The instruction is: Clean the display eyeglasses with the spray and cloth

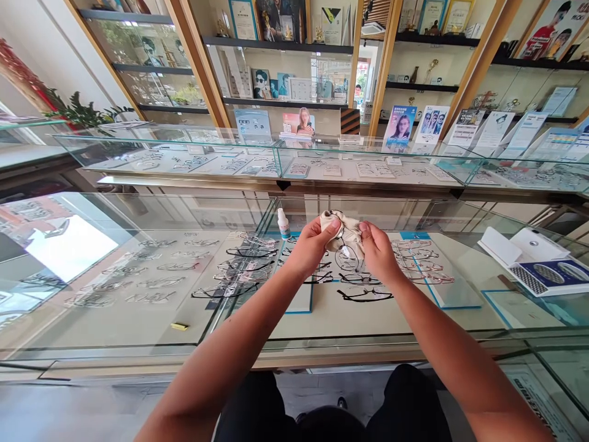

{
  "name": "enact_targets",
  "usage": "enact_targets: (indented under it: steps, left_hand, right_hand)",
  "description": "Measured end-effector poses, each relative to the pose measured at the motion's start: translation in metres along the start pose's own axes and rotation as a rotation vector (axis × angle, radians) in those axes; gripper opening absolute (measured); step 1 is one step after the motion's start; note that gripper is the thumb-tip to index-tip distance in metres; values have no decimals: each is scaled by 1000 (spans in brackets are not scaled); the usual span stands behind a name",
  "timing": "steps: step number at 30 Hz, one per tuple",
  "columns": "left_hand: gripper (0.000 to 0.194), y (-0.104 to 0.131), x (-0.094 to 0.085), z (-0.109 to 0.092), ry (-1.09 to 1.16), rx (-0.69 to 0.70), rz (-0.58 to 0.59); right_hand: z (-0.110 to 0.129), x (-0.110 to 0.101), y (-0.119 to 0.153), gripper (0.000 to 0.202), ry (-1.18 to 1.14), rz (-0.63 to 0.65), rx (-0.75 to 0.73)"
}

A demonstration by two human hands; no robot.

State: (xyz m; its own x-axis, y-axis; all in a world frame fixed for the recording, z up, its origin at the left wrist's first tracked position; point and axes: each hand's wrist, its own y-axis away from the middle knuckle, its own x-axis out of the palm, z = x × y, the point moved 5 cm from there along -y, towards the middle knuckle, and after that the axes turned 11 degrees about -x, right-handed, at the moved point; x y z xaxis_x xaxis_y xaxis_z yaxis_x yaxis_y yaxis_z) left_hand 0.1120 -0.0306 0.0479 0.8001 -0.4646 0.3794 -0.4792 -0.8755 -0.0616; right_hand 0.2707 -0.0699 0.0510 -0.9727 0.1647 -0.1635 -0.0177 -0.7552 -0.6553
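Observation:
Both hands are raised over the glass counter, close together. My left hand (317, 244) is closed, its thumb pressing a cream-coloured cloth (353, 232). The cloth is bunched around part of a pair of eyeglasses (348, 258); one thin dark round rim shows below it. My right hand (378, 248) pinches the cloth's right side; whether its fingers also grip the eyeglass frame is hidden. A small white spray bottle (283, 224) with a blue lower part stands just left of my left hand. Beneath the hands, several dark-framed glasses (365, 296) lie in rows.
The counter (294, 347) has more glasses to the left and pink-toned glasses (423, 264) to the right. An open white box (536, 261) sits at right, and a small yellow object (179, 326) at left. Behind runs another glass display case (276, 161) topped with leaflets.

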Motion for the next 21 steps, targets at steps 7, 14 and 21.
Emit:
enact_targets:
  steps: [7,14,21]
  left_hand:
    - [60,1,-5,-5,-58,56,-77]
    - [59,8,-8,-19,-198,231,-190]
    - [57,10,-5,-20,-215,252,-177]
  right_hand:
    - [-1,-4,1,27,-79,-91,-57]
    - [33,-9,7,15,362,-96,-475]
    - [21,4,6,13,372,2,-369]
